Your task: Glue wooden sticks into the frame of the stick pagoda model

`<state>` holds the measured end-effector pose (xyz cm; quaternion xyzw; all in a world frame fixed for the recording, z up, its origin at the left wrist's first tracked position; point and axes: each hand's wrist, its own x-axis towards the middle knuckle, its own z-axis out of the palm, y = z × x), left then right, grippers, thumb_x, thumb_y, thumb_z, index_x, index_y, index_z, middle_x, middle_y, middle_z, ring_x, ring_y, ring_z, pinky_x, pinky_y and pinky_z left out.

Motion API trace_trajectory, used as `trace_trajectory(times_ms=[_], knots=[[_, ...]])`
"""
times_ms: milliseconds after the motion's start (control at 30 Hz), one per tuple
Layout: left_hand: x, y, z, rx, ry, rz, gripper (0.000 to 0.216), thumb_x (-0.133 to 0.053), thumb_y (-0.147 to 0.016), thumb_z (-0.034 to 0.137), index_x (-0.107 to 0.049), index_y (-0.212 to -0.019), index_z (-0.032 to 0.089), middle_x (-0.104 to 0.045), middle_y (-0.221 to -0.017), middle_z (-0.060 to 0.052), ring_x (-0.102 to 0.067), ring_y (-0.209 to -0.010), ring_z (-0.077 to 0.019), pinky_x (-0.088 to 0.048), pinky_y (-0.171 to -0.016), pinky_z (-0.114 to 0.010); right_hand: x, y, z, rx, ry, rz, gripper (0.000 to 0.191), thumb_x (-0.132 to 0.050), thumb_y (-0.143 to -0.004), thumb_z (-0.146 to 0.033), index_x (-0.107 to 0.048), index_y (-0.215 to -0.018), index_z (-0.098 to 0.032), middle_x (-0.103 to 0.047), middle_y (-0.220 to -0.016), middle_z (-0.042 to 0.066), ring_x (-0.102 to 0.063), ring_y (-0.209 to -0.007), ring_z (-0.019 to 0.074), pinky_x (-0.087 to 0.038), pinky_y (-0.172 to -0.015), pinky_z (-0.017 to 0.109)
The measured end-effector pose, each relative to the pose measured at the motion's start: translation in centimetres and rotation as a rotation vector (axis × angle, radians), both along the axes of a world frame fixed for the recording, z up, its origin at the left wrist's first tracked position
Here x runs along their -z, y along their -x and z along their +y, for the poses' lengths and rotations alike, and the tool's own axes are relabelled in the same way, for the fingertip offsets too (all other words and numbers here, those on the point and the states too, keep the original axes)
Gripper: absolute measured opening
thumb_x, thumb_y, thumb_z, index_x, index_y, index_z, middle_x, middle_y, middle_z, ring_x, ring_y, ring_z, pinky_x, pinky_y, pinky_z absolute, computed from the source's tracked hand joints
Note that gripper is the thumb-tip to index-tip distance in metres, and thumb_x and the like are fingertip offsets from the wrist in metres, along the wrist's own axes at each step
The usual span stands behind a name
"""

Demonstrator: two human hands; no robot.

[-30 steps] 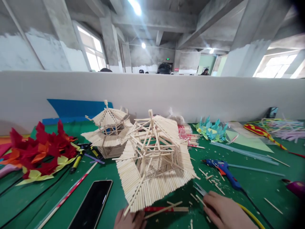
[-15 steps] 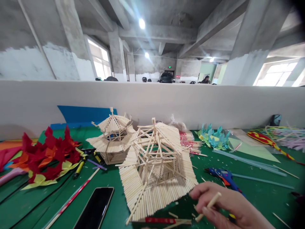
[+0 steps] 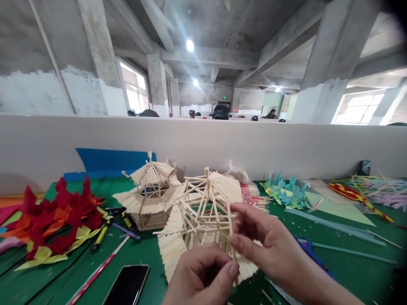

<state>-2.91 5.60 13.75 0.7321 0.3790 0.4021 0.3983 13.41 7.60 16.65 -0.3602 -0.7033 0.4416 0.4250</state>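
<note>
A thin wooden stick (image 3: 230, 222) stands nearly upright between my hands. My left hand (image 3: 203, 275) is closed, with thumb and forefinger pinched at its lower end. My right hand (image 3: 267, 241) grips the same stick higher up between thumb and fingers. Directly behind them is a pavilion model (image 3: 173, 250) built of wooden sticks, its upper roof partly open framework and partly covered. My hands hide much of its front and right side. Whether the stick touches the model I cannot tell.
Further back on the left stands a smaller stick pavilion (image 3: 149, 201). A smartphone (image 3: 127, 286) lies front left, near red paper shapes (image 3: 63, 207). To the right are a blue glue gun (image 3: 313, 256), clear glue sticks (image 3: 337, 226) and a turquoise paper piece (image 3: 282, 190). A white partition (image 3: 203, 140) runs behind.
My left hand has come up into view from the bottom edge. My right hand has moved left and up to the model's front. The stick is now held by both hands.
</note>
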Motion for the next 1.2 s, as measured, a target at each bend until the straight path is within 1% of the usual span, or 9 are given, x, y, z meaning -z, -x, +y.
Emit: trace_trajectory(times_ms=[67, 167, 267, 400, 533, 667, 900, 1033, 1200], knots=[[-0.3, 0.2, 0.4, -0.005, 0.027, -0.019, 0.025, -0.048, -0.080, 0.033, -0.055, -0.061, 0.019, -0.049, -0.054, 0.002, -0.041, -0.049, -0.0086, -0.037, -0.045, -0.019, -0.6, 0.1, 0.7, 0.031, -0.035, 0.011, 0.031, -0.055, -0.081, -0.030, -0.050, -0.109, -0.020, -0.052, -0.075, 0.000, -0.048, -0.065, 0.0109, -0.042, -0.058, 0.024], [-0.6, 0.2, 0.8, -0.002, 0.040, -0.010, 0.024, -0.048, -0.079, 0.033, -0.054, -0.061, 0.019, -0.046, -0.054, 0.002, -0.039, -0.050, -0.0087, -0.035, -0.045, -0.019, -1.4, 0.4, 1.6, 0.053, -0.090, 0.019, 0.017, -0.055, -0.081, -0.027, -0.056, -0.096, -0.020, -0.055, -0.077, 0.000, -0.050, -0.069, 0.0110, -0.043, -0.062, 0.025], [-0.7, 0.1, 1.1, 0.000, 0.061, -0.030, 0.025, -0.048, -0.078, 0.033, -0.051, -0.059, 0.019, -0.041, -0.053, 0.004, -0.036, -0.050, -0.0083, -0.033, -0.045, -0.019, -2.0, 0.9, 2.4, 0.002, -0.039, 0.068, 0.008, -0.056, -0.079, -0.022, -0.055, -0.086, -0.018, -0.054, -0.073, -0.001, -0.049, -0.065, 0.0089, -0.043, -0.060, 0.023], [-0.7, -0.1, 1.6, 0.009, 0.109, -0.086, 0.025, -0.050, -0.078, 0.033, -0.050, -0.057, 0.018, -0.038, -0.052, 0.005, -0.033, -0.049, -0.0077, -0.034, -0.045, -0.018, -2.4, 1.5, 3.3, -0.025, 0.028, 0.105, 0.013, -0.055, -0.078, -0.019, -0.052, -0.090, -0.016, -0.048, -0.064, -0.005, -0.044, -0.057, 0.0070, -0.038, -0.053, 0.021], [-0.8, 0.3, 2.1, 0.007, 0.055, -0.119, 0.022, -0.050, -0.079, 0.031, -0.056, -0.062, 0.019, -0.047, -0.053, 0.003, -0.039, -0.049, -0.0071, -0.038, -0.046, -0.018, -2.7, 1.6, 3.8, -0.045, 0.015, 0.107, 0.014, -0.054, -0.078, -0.020, -0.052, -0.091, -0.015, -0.046, -0.062, -0.005, -0.041, -0.056, 0.0071, -0.034, -0.050, 0.022], [-1.2, 1.1, 2.2, -0.008, -0.163, 0.004, 0.018, -0.049, -0.081, 0.025, -0.059, -0.066, 0.020, -0.054, -0.055, 0.002, -0.048, -0.050, -0.0087, -0.043, -0.045, -0.018, -3.3, 1.1, 4.5, -0.039, -0.038, 0.061, 0.012, -0.053, -0.078, -0.019, -0.053, -0.090, -0.016, -0.045, -0.062, -0.005, -0.040, -0.056, 0.0071, -0.034, -0.050, 0.022], [-2.6, 3.1, 3.9, -0.301, -0.781, 0.228, 0.013, -0.053, -0.078, 0.014, -0.059, -0.088, 0.020, -0.060, -0.077, 0.000, -0.058, -0.069, -0.0094, -0.048, -0.060, -0.017, -3.8, 0.4, 7.8, -0.014, -0.086, -0.090, 0.012, -0.052, -0.079, -0.019, -0.055, -0.090, -0.014, -0.051, -0.064, -0.003, -0.045, -0.057, 0.0076, -0.040, -0.054, 0.023], [-2.8, 3.6, 5.6, -0.262, -0.967, 0.319, 0.018, -0.052, -0.077, 0.008, -0.057, -0.093, 0.015, -0.057, -0.077, -0.002, -0.053, -0.071, -0.0111, -0.046, -0.062, -0.022, -3.4, 0.7, 9.0, -0.023, -0.084, -0.104, 0.012, -0.053, -0.078, -0.018, -0.056, -0.088, -0.013, -0.055, -0.068, -0.001, -0.048, -0.060, 0.0086, -0.043, -0.058, 0.024], [-1.6, 3.2, 6.1, -0.203, -1.098, 0.448, 0.021, -0.059, -0.074, 0.011, -0.058, -0.094, 0.015, -0.059, -0.076, -0.002, -0.049, -0.075, -0.0156, -0.040, -0.071, -0.032, -3.2, 0.9, 9.3, -0.005, -0.114, -0.129, 0.013, -0.052, -0.077, -0.018, -0.058, -0.088, -0.013, -0.057, -0.072, 0.001, -0.050, -0.061, 0.0091, -0.044, -0.060, 0.025]])
